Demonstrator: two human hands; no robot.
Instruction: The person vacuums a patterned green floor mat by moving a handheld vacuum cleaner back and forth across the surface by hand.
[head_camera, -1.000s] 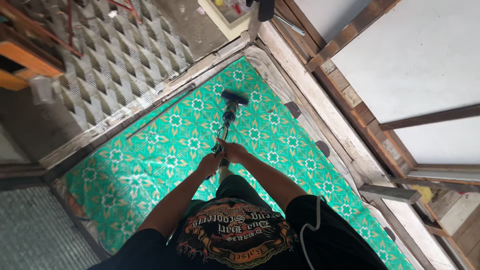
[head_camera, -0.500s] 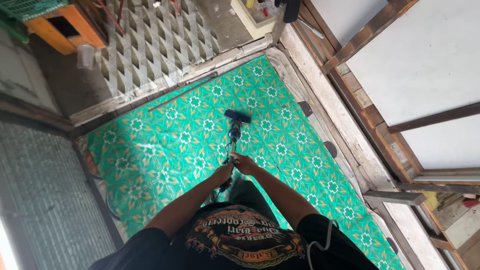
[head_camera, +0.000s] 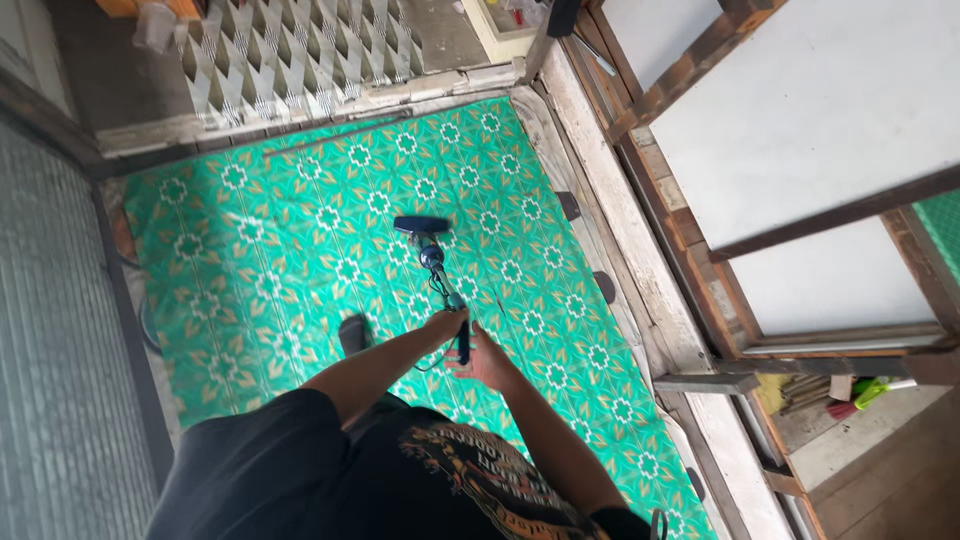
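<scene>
Both the left hand (head_camera: 446, 325) and the right hand (head_camera: 482, 362) grip the near handle of the stick vacuum (head_camera: 436, 262); its head rests far on the green patterned floor mat (head_camera: 260, 280). Likely light, rigid; hold at handle.

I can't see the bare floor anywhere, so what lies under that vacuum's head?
Under the stick vacuum's head lies a green patterned floor mat, which both hands are working over. Whatever floor lies beneath the mat is covered.
</scene>
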